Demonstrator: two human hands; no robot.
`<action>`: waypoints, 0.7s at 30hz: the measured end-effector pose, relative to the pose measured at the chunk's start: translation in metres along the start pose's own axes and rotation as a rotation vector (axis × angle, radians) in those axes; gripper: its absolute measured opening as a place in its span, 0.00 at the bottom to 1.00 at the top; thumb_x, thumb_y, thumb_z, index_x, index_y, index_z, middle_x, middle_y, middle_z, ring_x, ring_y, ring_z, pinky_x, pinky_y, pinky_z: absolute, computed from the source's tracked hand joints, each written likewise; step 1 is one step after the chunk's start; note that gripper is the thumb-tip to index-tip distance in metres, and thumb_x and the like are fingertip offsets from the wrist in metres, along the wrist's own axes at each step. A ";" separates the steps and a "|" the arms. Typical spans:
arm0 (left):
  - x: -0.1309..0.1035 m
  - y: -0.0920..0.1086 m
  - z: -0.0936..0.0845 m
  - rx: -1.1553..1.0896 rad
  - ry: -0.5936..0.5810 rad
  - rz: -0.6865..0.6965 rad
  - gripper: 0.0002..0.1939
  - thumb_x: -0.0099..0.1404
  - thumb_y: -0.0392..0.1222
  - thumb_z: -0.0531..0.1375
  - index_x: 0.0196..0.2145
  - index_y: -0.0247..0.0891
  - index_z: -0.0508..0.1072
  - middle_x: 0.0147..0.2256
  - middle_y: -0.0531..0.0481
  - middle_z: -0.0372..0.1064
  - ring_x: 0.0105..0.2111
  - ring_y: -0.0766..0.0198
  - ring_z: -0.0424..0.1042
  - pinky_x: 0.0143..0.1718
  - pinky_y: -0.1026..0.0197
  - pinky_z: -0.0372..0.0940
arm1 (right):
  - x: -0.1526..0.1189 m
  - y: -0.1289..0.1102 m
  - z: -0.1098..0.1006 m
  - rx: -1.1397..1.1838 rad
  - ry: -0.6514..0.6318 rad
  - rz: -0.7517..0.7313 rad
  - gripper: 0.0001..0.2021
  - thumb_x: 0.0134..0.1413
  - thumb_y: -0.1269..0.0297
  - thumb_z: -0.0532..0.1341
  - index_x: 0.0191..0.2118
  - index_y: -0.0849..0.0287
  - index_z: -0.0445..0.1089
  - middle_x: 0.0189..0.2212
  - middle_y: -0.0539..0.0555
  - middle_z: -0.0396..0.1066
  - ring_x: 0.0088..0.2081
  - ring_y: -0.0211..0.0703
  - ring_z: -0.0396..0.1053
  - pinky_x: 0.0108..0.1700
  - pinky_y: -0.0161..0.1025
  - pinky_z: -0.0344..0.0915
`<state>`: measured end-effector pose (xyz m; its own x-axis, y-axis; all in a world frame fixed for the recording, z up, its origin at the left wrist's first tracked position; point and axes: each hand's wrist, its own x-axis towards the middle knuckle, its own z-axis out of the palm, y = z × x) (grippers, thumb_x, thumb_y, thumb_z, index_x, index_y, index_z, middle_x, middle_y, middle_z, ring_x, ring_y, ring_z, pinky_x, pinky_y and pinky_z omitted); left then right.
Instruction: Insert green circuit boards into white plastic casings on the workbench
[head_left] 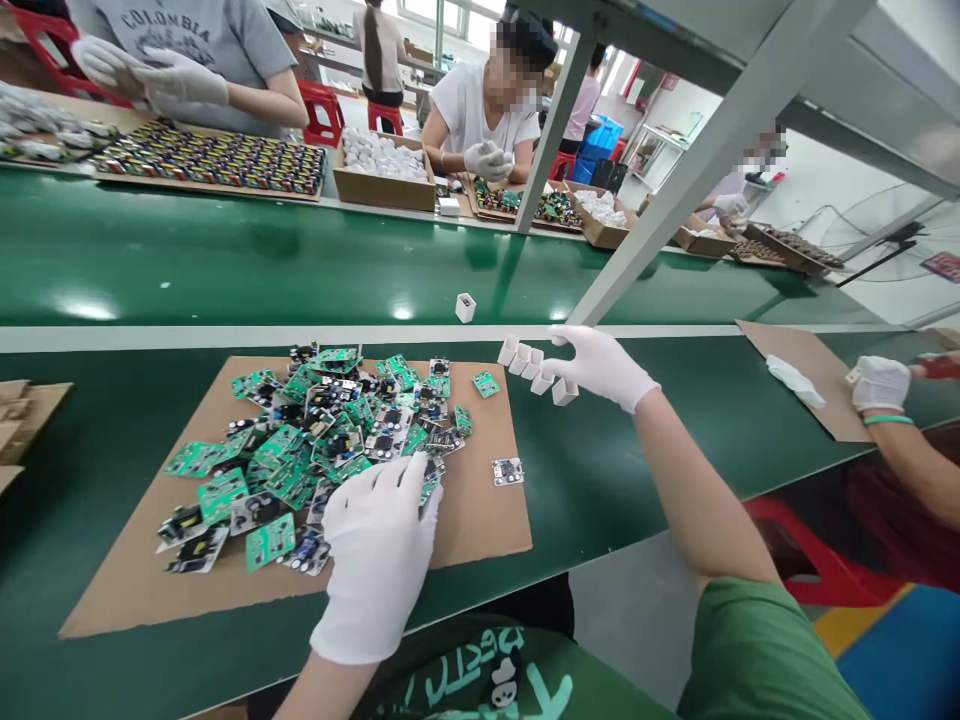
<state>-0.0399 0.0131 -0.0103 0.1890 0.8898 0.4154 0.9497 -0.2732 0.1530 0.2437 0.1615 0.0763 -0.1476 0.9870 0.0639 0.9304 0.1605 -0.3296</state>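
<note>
A heap of small green circuit boards (322, 440) is spread on a flat brown cardboard sheet (480, 520) laid on the green surface (112, 470). The left hand (379, 555) is placed on the heap's near edge. Right of the sheet's far corner, a row of small white plastic housings (534, 370) is touched by the right hand (600, 365). One lone white housing (465, 307) is set behind them.

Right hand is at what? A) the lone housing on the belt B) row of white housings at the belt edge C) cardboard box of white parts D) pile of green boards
B: the right hand rests its fingers on the row of white housings, while the left hand is on the pile of green boards.
</note>
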 end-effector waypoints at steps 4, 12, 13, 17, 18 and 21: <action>0.002 0.000 -0.001 0.018 0.005 -0.009 0.12 0.67 0.37 0.58 0.47 0.33 0.74 0.37 0.43 0.76 0.39 0.46 0.73 0.41 0.46 0.62 | -0.023 0.015 0.017 -0.014 -0.038 0.087 0.30 0.54 0.60 0.67 0.62 0.60 0.65 0.55 0.59 0.70 0.49 0.52 0.73 0.52 0.46 0.68; -0.005 0.010 -0.013 -0.113 0.181 -0.012 0.18 0.64 0.38 0.64 0.51 0.33 0.71 0.45 0.38 0.73 0.44 0.46 0.72 0.46 0.45 0.66 | -0.020 0.018 0.045 -0.045 0.037 0.097 0.32 0.54 0.61 0.67 0.64 0.59 0.62 0.44 0.55 0.76 0.44 0.52 0.73 0.45 0.45 0.68; -0.010 0.013 -0.017 -0.194 0.200 0.004 0.18 0.64 0.36 0.64 0.52 0.34 0.70 0.45 0.39 0.73 0.45 0.48 0.72 0.47 0.46 0.66 | -0.025 0.013 0.044 -0.045 0.083 0.069 0.30 0.54 0.63 0.67 0.62 0.59 0.64 0.42 0.54 0.76 0.43 0.53 0.72 0.45 0.46 0.68; -0.028 0.026 -0.022 -0.501 0.108 0.069 0.25 0.67 0.32 0.62 0.60 0.37 0.63 0.53 0.40 0.71 0.54 0.55 0.70 0.57 0.53 0.66 | -0.074 -0.028 0.032 0.113 0.135 -0.182 0.26 0.58 0.66 0.64 0.62 0.51 0.63 0.39 0.52 0.75 0.46 0.54 0.72 0.54 0.53 0.65; -0.031 0.029 -0.021 -0.536 0.050 0.071 0.27 0.68 0.34 0.61 0.62 0.37 0.60 0.56 0.39 0.69 0.57 0.55 0.68 0.59 0.53 0.66 | -0.090 -0.041 0.031 0.180 0.106 -0.273 0.27 0.58 0.67 0.63 0.62 0.49 0.62 0.40 0.52 0.75 0.48 0.55 0.71 0.55 0.54 0.63; -0.039 0.034 -0.012 -0.615 -0.114 0.033 0.33 0.68 0.38 0.62 0.66 0.39 0.53 0.60 0.39 0.65 0.60 0.54 0.67 0.59 0.52 0.68 | -0.131 -0.074 0.036 0.307 -0.107 -0.470 0.29 0.57 0.71 0.62 0.63 0.47 0.59 0.42 0.53 0.74 0.45 0.52 0.71 0.52 0.53 0.65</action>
<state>-0.0184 -0.0351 -0.0101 0.2731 0.9014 0.3359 0.6316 -0.4314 0.6442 0.1823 0.0205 0.0579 -0.5703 0.8017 0.1790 0.6188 0.5626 -0.5482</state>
